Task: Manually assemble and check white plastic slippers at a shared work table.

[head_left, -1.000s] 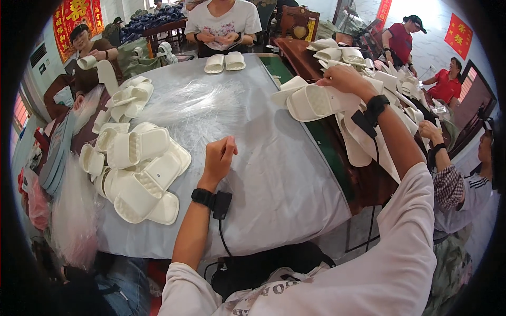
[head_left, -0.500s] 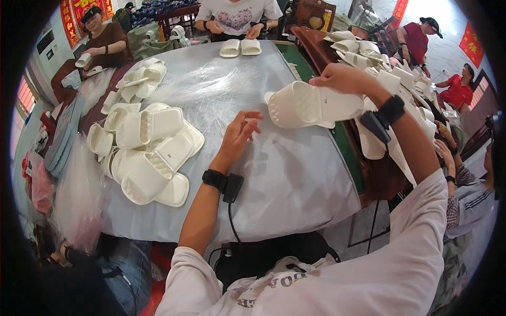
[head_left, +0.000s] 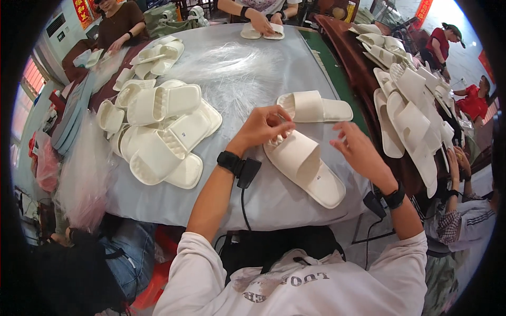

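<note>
A cream slipper (head_left: pixel 301 160) lies slanted on the table before me, its heel end toward my lower right. My left hand (head_left: pixel 262 128) is at its toe end, fingers bent and closed on the edge; the fingertips are partly hidden. Just beyond lies a second cream slipper (head_left: pixel 308 107), pointing left, close to my left fingers. My right hand (head_left: pixel 361 152) hovers to the right of both slippers with spread fingers and holds nothing.
A heap of cream slippers (head_left: pixel 158 126) covers the table's left side. More slippers (head_left: pixel 411 110) are piled on the brown surface at right. Clear plastic bags (head_left: pixel 226 68) lie mid-table. Across the table, a person's hands (head_left: pixel 263 22) touch another pair. Other people sit around.
My right hand has put the slipper it held down on the table and let go. My left hand has moved right to its toe end. The view has shifted somewhat.
</note>
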### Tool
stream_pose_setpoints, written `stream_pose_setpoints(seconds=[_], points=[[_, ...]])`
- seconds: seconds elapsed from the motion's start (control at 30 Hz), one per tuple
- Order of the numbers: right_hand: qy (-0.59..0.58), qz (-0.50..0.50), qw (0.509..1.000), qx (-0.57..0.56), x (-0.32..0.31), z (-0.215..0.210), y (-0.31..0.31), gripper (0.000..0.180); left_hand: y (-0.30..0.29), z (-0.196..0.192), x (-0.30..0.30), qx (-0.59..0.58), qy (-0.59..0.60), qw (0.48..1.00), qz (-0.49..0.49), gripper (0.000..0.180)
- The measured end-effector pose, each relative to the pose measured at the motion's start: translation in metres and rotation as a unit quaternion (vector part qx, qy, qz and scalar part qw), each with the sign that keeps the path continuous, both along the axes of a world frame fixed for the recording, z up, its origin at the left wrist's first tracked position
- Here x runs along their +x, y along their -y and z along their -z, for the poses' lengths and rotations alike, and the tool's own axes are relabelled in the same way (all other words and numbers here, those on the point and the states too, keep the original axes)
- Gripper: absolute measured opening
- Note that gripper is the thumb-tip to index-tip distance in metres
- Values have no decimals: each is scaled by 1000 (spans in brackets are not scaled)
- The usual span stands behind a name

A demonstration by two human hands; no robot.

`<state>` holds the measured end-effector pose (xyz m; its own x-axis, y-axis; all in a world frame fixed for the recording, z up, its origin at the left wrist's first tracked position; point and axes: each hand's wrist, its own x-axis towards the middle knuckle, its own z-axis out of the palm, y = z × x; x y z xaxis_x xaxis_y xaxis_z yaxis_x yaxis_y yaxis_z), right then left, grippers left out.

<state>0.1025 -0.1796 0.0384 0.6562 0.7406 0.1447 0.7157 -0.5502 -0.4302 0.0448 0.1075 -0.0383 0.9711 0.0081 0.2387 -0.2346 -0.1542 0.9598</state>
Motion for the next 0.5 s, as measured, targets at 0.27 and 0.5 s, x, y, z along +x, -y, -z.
stream_pose_setpoints(seconds=[0.27, 0.5], points=[[116, -97, 976, 156, 62, 40, -36, 49, -28, 14, 16, 131, 125, 924, -337, 14], [-28, 53, 984, 165, 35, 37, -36, 41, -42, 25, 10, 195, 94, 941, -260, 15]])
